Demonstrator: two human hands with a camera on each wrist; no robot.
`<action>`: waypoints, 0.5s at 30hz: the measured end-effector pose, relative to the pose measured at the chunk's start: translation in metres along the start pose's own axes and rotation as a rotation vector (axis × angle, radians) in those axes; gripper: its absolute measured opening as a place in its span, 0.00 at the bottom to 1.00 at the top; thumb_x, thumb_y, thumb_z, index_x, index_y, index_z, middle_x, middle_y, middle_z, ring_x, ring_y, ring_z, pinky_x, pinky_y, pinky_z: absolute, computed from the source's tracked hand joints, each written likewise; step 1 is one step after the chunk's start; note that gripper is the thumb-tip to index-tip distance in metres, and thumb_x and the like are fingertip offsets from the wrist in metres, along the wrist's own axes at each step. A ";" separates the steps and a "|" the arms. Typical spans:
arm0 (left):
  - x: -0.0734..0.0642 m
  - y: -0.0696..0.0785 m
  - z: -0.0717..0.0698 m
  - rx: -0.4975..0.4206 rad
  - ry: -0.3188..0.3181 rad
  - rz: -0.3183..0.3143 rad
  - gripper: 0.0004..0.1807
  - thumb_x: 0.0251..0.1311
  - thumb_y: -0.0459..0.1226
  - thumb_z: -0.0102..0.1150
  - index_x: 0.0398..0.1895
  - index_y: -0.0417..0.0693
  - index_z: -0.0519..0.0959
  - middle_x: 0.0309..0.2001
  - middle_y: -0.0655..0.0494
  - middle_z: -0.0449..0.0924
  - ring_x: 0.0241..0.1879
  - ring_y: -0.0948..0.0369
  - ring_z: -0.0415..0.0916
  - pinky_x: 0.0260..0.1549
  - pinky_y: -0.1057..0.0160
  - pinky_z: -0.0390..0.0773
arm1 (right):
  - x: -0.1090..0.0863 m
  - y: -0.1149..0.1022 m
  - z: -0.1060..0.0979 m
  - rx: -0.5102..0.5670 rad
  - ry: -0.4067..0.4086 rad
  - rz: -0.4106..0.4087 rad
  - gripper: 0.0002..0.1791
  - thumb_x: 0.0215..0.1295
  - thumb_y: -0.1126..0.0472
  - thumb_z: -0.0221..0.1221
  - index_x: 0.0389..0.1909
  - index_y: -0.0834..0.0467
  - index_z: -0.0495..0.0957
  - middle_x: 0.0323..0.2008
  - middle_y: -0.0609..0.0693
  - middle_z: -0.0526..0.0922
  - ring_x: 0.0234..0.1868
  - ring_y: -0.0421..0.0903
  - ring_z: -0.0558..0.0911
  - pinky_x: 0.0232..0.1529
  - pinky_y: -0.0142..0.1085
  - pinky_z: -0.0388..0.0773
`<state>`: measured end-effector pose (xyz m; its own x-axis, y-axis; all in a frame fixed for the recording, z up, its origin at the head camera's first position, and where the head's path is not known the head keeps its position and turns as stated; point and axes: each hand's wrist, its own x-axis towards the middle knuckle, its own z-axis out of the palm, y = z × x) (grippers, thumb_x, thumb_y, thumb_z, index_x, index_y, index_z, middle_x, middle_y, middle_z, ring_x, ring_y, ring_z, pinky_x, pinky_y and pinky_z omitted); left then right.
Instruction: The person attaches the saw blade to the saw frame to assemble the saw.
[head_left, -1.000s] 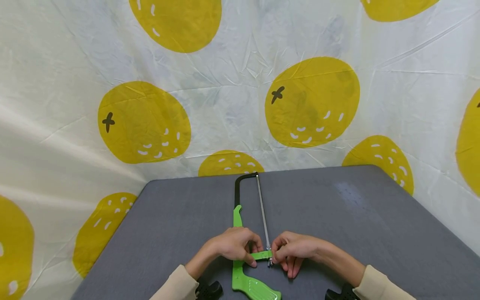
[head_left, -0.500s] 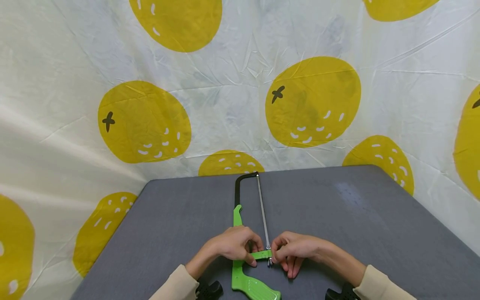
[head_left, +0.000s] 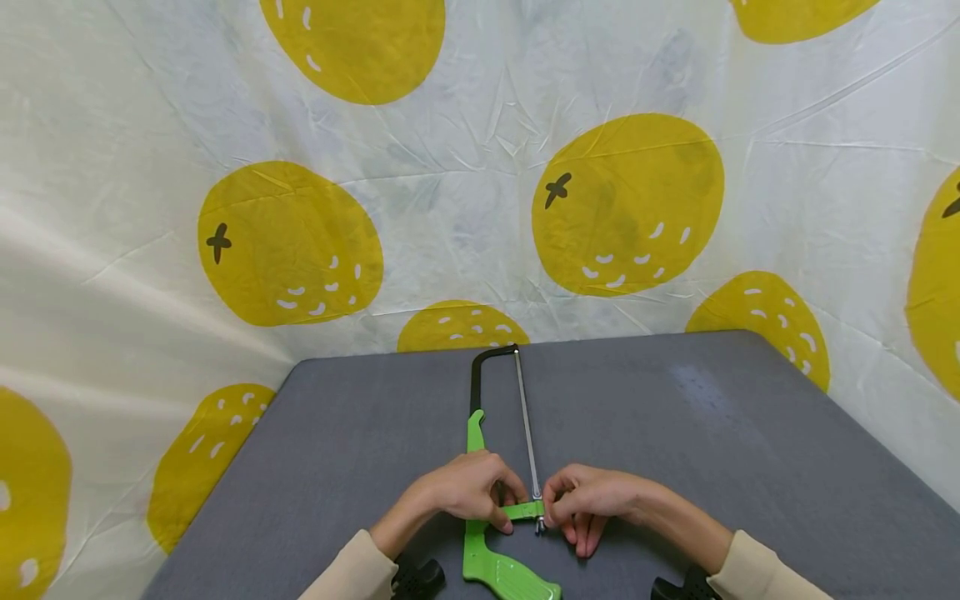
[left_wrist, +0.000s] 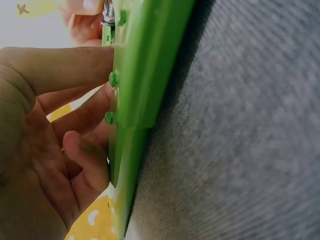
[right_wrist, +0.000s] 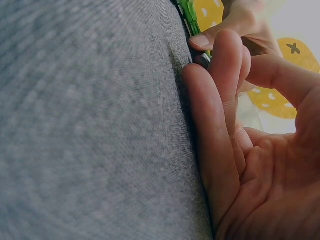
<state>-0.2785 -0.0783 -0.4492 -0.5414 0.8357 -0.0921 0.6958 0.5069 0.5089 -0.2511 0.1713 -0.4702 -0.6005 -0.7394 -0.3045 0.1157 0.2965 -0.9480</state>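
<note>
A hacksaw [head_left: 475, 433] with a green and black frame lies flat on the grey table, its green handle [head_left: 517, 577] toward the person. The thin metal blade [head_left: 526, 425] runs along its right side. My left hand [head_left: 474, 487] grips the green crosspiece [head_left: 521, 510] ahead of the handle, thumb on the near side, fingers on the far side. At the crosspiece's right end, the thumb and index finger of my right hand [head_left: 596, 492] pinch at the small metal wing nut [head_left: 540, 526], partly hidden by the fingertips. In the left wrist view the green frame [left_wrist: 145, 65] stands close beside the left fingers.
The table [head_left: 375, 417] is covered in grey cloth, with a pale worn patch [head_left: 701, 387] at the back right. Behind and left of it hangs a white curtain [head_left: 450, 225] printed with yellow fruit. Black wrist cameras show below both sleeves.
</note>
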 end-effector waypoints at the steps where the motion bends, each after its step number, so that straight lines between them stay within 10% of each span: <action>1: 0.000 0.000 0.000 -0.002 0.001 0.004 0.13 0.51 0.37 0.80 0.41 0.56 0.90 0.31 0.69 0.87 0.28 0.80 0.77 0.30 0.77 0.78 | 0.000 0.000 0.000 0.000 -0.002 0.000 0.02 0.63 0.63 0.59 0.34 0.57 0.78 0.18 0.45 0.80 0.16 0.36 0.82 0.20 0.31 0.81; 15: 0.000 -0.002 0.002 -0.070 0.018 -0.019 0.14 0.48 0.34 0.81 0.39 0.56 0.91 0.29 0.67 0.88 0.27 0.78 0.78 0.28 0.74 0.79 | 0.001 0.000 0.003 -0.031 0.013 -0.007 0.04 0.63 0.62 0.59 0.32 0.58 0.80 0.17 0.44 0.80 0.15 0.35 0.82 0.19 0.30 0.80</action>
<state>-0.2789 -0.0794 -0.4516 -0.5632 0.8217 -0.0869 0.6508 0.5060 0.5660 -0.2496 0.1692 -0.4711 -0.6119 -0.7335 -0.2959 0.0865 0.3098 -0.9468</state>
